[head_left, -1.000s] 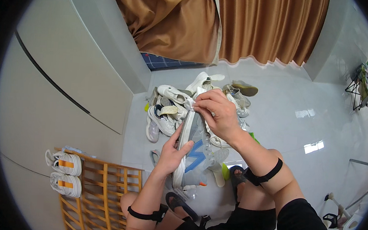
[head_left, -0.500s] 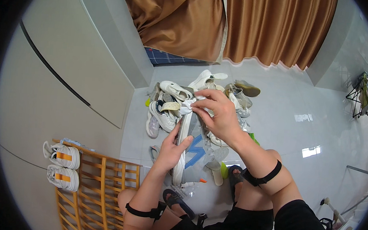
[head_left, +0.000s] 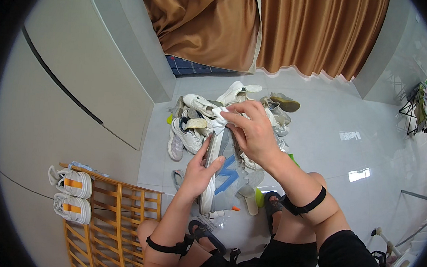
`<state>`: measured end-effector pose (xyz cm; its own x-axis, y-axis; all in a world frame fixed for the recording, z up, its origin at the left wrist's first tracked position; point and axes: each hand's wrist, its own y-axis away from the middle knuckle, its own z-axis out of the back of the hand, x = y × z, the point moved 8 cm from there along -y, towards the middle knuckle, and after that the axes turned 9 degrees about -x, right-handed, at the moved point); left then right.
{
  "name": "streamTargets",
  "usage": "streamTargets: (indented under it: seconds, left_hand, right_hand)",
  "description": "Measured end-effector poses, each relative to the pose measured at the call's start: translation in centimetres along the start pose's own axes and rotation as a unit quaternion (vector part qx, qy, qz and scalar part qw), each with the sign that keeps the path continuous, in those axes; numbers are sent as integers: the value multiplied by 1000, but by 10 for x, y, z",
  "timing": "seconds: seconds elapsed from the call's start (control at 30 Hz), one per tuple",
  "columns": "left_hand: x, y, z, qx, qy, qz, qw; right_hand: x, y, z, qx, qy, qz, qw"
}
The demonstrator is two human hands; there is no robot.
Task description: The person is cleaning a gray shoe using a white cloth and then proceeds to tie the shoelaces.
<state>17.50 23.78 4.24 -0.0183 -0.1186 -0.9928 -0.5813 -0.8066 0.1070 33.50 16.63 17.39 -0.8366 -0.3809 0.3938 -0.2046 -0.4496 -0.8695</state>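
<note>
My left hand [head_left: 203,171] grips a grey sneaker [head_left: 226,183] with a blue zigzag stripe, its thumb on the white sole edge. The shoe is tipped on its side, toe away from me. At the far end of the sole, my right hand [head_left: 255,133] pinches a crumpled white wipe [head_left: 219,120] against the shoe. Its fingertips are partly hidden by the wipe. Beneath and beyond lies a heap of shoes, with a white sneaker [head_left: 188,136] to the left and another white sneaker [head_left: 235,93] at the back.
A wooden slatted rack [head_left: 120,211] stands at the left, two white shoes [head_left: 75,184] with orange patches on its top. Brown curtains [head_left: 322,32] hang at the back. A brown-soled shoe [head_left: 285,102] lies at the heap's right. A folding rack with cloths [head_left: 423,107] is far right.
The wipe has shifted slightly up and sits more bunched at the sole's far end, with my right fingers closer round it. My left hand keeps its hold on the sneaker.
</note>
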Motion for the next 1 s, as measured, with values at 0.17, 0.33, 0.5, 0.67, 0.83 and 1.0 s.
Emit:
streamTargets:
  seconds: [0.17,0.33,0.5,0.67,0.83,1.0]
  left_hand:
    - [21,-6,20,-36,-4,30,999]
    - [9,0,20,-17,8,50,999]
    - [2,1,13,2,6,26,1000]
    - [21,-2,39,-24,-38,43,998]
    - [-1,6,13,27,-45,-27,998]
    - [19,0,32,-19,-13,54,998]
  right_hand:
    - [21,26,-25,76,-100,74,989]
    - [12,8,-11,34,-70,70,994]
    - [5,3,-3,13,-69,60,996]
    - [30,19,-26,77,-129,94,984]
    - [-10,8,-5,-10,-47,-29,998]
    - [40,28,-35,68,-165,107,978]
